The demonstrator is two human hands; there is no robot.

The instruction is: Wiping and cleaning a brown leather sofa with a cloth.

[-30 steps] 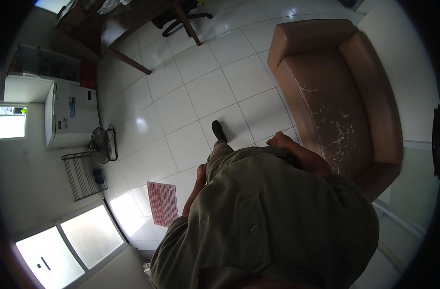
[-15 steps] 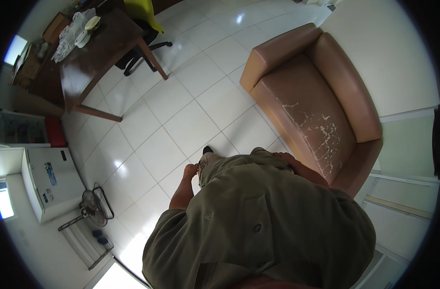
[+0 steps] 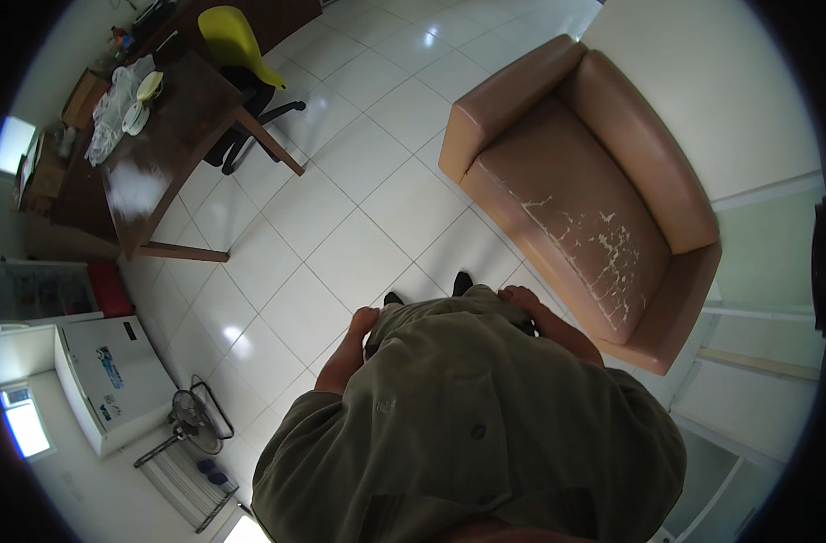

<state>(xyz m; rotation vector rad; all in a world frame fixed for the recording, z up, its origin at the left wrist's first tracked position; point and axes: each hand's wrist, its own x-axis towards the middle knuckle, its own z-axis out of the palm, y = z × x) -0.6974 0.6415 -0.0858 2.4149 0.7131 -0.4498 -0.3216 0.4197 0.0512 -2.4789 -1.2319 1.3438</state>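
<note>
My left hand point(image 3: 365, 319) hangs at the left side of my light trousers, its fingers curled in. Against the other side of the trousers is my right hand point(image 3: 521, 297), also closed. Whatever either hand may hold is too small or hidden to make out. My olive-green shirt point(image 3: 467, 407) covers the lower middle. The dark tips of my shoes point(image 3: 463, 283) show on the floor just beyond the trousers, side by side.
A brown sofa point(image 3: 567, 172) with a cracked, peeling seat stands on the right. At the far left are a wooden table point(image 3: 195, 90) bearing plastic bags and dishes, and a yellow-backed chair point(image 3: 232, 41). A white freezer point(image 3: 114, 371), fan point(image 3: 195, 421) and metal rack point(image 3: 182, 484) line the left.
My view has turned slightly, so the table, freezer and fan sit lower in it. My other shoe has come into view beside the first. Both hands stay at my sides.
</note>
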